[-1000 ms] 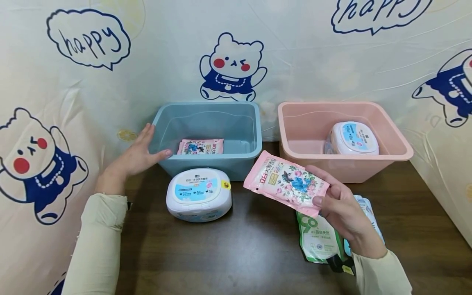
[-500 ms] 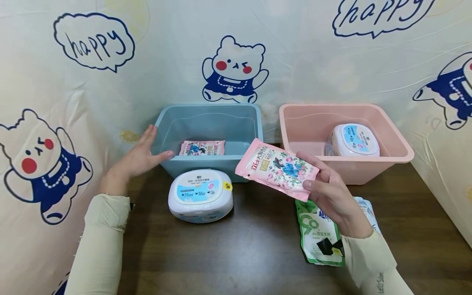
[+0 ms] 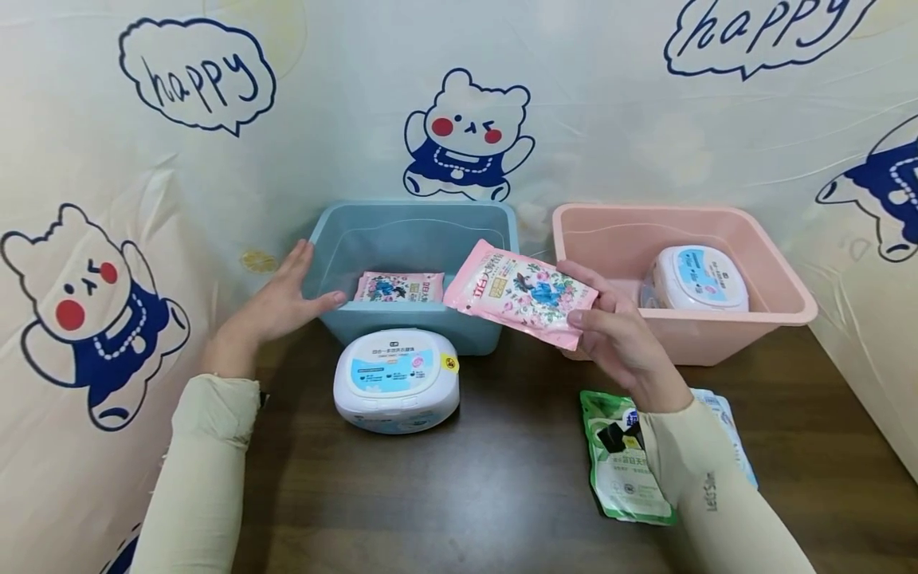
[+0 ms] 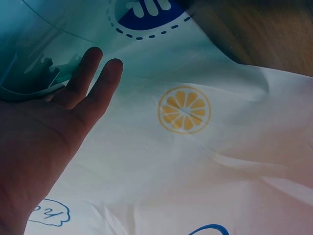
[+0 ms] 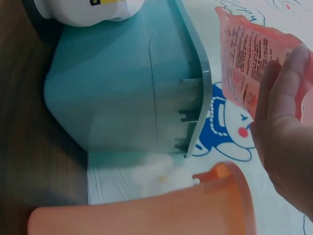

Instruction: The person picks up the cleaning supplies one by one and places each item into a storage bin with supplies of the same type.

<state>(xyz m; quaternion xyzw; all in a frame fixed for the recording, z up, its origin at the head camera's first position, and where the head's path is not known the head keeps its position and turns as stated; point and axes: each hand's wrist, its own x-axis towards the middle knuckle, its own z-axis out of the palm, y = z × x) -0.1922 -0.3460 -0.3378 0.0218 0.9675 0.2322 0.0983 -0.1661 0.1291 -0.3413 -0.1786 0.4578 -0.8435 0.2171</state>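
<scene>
The right hand (image 3: 624, 343) has shifted left and toward the far side over the last second, carrying the glossy pink rectangular packet with flower print (image 3: 519, 293) from near the pink plastic bin (image 3: 717, 339) to the near right corner of the blue plastic bin (image 3: 459, 323). That seems to bring the work closer to the blue bin, where a 2nd pink flowered packet (image 3: 402, 287) lies flat, though the held packet does not look inside yet. Thumb and fingers pinch its right end, and its left end tilts toward the far side. The left hand (image 3: 280, 303) has stayed at the blue bin's left rim, fingers spread, thumb along the near rim. The 2 hands are well apart.

The head view shows the oval white plastic tub with blue label (image 3: 397, 387) on the surface (image 3: 445, 502), just beside the blue bin's near wall. The right wrist view adds what the head view hides: the packet's back, covered in printed text, and notched tabs (image 5: 188, 116) under the blue bin's rim. The left wrist view shows the left palm beside the blue bin but no packet; I cannot tell there how firmly it touches.
</scene>
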